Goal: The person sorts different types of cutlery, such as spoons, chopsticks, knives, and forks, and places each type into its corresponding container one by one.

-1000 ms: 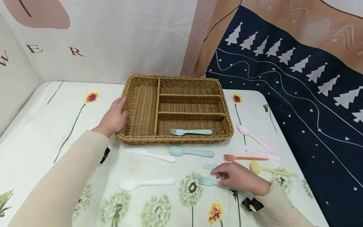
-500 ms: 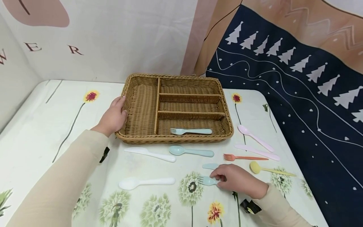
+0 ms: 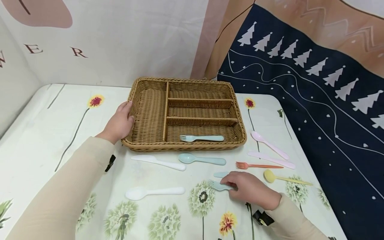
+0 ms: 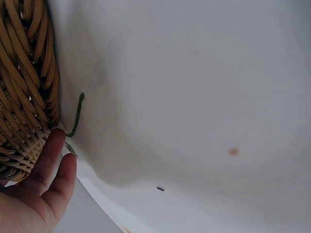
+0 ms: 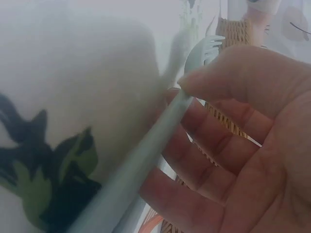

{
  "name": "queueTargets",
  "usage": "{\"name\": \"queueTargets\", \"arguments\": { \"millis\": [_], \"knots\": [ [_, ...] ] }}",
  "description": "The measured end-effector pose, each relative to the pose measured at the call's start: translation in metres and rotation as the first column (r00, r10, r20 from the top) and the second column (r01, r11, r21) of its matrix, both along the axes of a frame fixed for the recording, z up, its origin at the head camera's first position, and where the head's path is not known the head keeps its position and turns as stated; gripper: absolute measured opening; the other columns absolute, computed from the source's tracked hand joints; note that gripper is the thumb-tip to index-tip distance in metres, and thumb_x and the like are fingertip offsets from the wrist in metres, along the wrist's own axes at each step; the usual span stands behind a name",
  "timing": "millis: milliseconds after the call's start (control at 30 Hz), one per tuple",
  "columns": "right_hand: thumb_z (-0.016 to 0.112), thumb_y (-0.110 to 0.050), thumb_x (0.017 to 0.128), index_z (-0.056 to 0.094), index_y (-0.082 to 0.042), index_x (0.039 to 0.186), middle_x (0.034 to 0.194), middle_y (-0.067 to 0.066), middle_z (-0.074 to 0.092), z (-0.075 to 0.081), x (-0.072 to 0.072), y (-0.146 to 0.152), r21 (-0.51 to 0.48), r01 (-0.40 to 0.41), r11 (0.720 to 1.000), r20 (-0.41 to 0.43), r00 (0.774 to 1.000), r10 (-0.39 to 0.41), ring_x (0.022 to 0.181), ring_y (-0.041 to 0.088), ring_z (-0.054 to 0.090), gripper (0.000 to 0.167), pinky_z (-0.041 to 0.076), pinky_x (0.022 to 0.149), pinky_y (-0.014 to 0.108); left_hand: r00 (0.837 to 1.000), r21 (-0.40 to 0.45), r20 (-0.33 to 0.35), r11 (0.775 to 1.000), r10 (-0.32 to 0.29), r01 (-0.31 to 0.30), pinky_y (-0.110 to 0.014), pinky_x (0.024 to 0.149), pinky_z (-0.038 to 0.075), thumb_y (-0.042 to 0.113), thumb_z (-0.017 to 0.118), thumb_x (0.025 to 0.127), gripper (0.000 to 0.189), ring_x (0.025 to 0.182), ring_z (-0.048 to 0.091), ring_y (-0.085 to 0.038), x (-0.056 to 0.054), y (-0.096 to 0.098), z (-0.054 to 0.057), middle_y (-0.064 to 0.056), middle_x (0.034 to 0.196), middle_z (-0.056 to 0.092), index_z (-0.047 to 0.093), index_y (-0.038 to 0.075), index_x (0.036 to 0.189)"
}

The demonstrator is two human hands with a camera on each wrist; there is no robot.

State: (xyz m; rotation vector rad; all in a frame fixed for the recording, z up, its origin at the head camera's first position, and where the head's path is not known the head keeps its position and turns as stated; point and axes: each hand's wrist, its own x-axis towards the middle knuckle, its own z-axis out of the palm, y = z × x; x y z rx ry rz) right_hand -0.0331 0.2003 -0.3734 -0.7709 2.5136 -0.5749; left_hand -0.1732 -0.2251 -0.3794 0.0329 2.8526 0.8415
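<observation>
My left hand (image 3: 118,123) holds the left wall of a brown wicker cutlery tray (image 3: 187,146). In the left wrist view, two of its fingers (image 4: 51,150) lie along the woven outside. My right hand (image 3: 250,188) pinches a pale blue fork (image 3: 219,185) between thumb and fingers; the right wrist view shows the fork's handle (image 5: 150,145) slanting down below the grip. A pale blue knife (image 3: 220,174) lies just behind that hand, partly hidden by it. Another pale blue fork (image 3: 204,138) lies in the tray's front right compartment.
Before the tray lie a pale blue spoon (image 3: 204,159), a white knife (image 3: 159,162) and a white spoon (image 3: 156,192). To the right are a pink spoon (image 3: 270,145), a pink knife (image 3: 271,160), an orange fork (image 3: 259,166) and a yellow spoon (image 3: 288,177).
My right hand has drawn the fork up slightly, and its tines have shifted and tilted. The left hand stays at the tray.
</observation>
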Motion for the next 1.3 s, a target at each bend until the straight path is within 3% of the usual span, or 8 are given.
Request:
{"name": "queueTargets", "arguments": {
  "millis": [133,300,567,700,1033,1300],
  "knots": [
    [0.064,0.001,0.082,0.069,-0.017,0.107,0.080,-0.012,0.050,0.002,-0.002,0.000,-0.016,0.000,1.000,0.004,1.000,0.000,0.070,0.004,0.040,0.031,0.033,0.060,0.025,1.000,0.001,0.001,1.000,0.002,-0.002,-0.062,0.112,0.022,0.013,0.030,0.103,0.062,0.139,0.020,-0.051,0.000,0.000,0.001,-0.023,0.159,0.002,-0.002,0.004,0.155],
    [0.063,0.001,0.081,0.066,-0.021,0.093,0.074,-0.011,0.044,0.004,-0.005,-0.002,-0.008,-0.027,1.000,-0.042,0.999,0.027,0.069,0.005,0.036,0.025,0.030,0.058,0.023,1.000,0.004,-0.002,1.000,0.001,-0.001,-0.062,0.112,0.022,0.013,0.030,0.103,0.062,0.139,0.020,-0.050,0.000,0.000,0.000,-0.023,0.159,0.002,-0.002,0.003,0.155],
    [0.067,-0.001,0.080,0.072,-0.015,0.105,0.084,-0.012,0.058,0.017,-0.014,-0.008,0.022,-0.036,0.999,-0.152,0.988,0.039,0.074,0.002,0.047,0.028,0.045,0.067,0.024,1.000,0.004,-0.019,1.000,-0.011,0.011,-0.062,0.112,0.023,0.014,0.030,0.103,0.060,0.138,0.022,-0.051,0.002,0.000,0.000,-0.025,0.158,0.003,-0.001,0.002,0.154],
    [0.067,-0.002,0.081,0.071,-0.012,0.106,0.088,-0.010,0.060,0.026,-0.020,-0.011,0.021,-0.011,1.000,-0.172,0.985,0.014,0.076,0.002,0.052,0.027,0.048,0.064,0.022,1.000,0.003,-0.017,1.000,-0.012,0.012,-0.063,0.112,0.023,0.014,0.030,0.104,0.060,0.138,0.022,-0.051,0.002,0.000,0.000,-0.025,0.158,0.003,-0.001,0.002,0.154],
    [0.065,-0.001,0.080,0.070,-0.010,0.105,0.088,-0.006,0.063,0.043,-0.043,-0.020,0.015,0.015,1.000,-0.264,0.964,-0.010,0.076,0.006,0.055,0.027,0.050,0.065,0.025,1.000,0.000,-0.008,1.000,-0.009,0.009,-0.063,0.111,0.024,0.014,0.030,0.104,0.060,0.138,0.022,-0.051,0.002,0.001,0.000,-0.025,0.158,0.002,-0.001,0.001,0.154],
    [0.063,-0.005,0.085,0.069,-0.011,0.107,0.092,-0.004,0.063,0.063,-0.064,-0.025,0.017,0.029,0.999,-0.258,0.966,-0.023,0.077,0.009,0.054,0.024,0.050,0.069,0.028,1.000,-0.007,-0.011,1.000,0.003,-0.003,-0.063,0.111,0.024,0.014,0.030,0.103,0.060,0.138,0.022,-0.051,0.002,0.001,0.000,-0.025,0.158,0.003,0.000,0.002,0.154]
  ]
}}
